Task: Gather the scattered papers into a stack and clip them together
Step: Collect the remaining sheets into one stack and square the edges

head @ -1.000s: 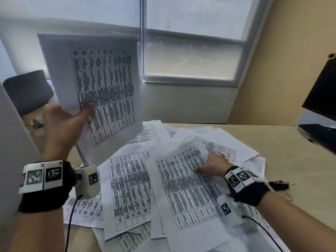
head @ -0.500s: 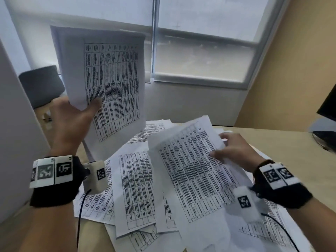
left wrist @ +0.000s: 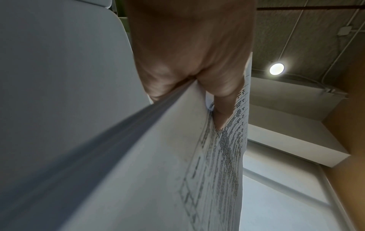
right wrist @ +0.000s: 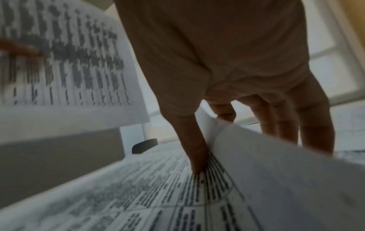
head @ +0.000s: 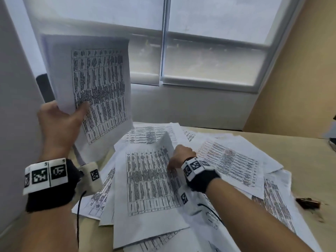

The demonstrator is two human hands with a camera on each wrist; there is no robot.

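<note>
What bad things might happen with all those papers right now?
1. The left hand holds the raised stack only near its bottom corner, so sheets might slide out or fan apart.
2. The right hand pinches one curled sheet by its edge; pulling quickly might crease or tear it, or drag the loose papers off the table.
3. The binder clips lie close to the pile and might get buried.

Bare desk (head: pixel 300 160) at 2–3 o'clock gives open passage. Loose papers (head: pixel 231 160) cover the centre; binder clips (head: pixel 309 203) sit at 4 o'clock; white panel (head: pixel 16 115) walls 9 o'clock.
</note>
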